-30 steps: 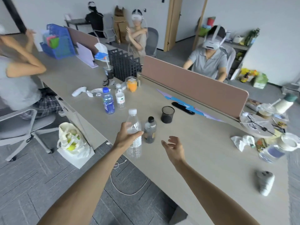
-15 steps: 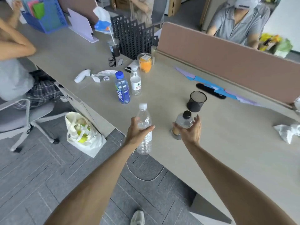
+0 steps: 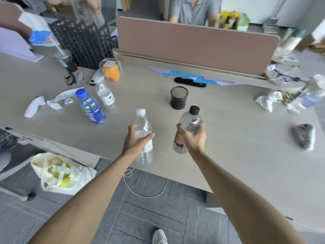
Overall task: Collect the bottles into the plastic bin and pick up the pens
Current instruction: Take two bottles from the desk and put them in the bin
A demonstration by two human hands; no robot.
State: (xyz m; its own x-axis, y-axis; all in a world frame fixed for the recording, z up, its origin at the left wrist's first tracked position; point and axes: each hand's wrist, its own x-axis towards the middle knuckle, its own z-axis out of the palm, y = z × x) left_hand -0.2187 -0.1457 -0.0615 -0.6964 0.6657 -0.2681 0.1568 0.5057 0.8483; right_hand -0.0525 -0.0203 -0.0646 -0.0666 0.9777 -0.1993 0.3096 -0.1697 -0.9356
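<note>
My left hand grips a clear water bottle with a white cap near the desk's front edge. My right hand holds a clear bottle with a black cap, lifted and tilted off the desk. Further left stand a blue-capped bottle with a blue label and a small clear bottle with a white label. Another bottle lies at the far right, blurred. A black mesh pen cup stands behind my hands. No pens or plastic bin are visible.
A black perforated organiser and a pink divider panel line the desk's back. An orange-filled cup, glasses, white controllers, crumpled paper. A tote bag sits on the floor. People sit behind.
My right hand reached the black-capped bottle, closed around it and lifted it. My left hand kept hold of the white-capped bottle. The camera tilted down and moved closer.
</note>
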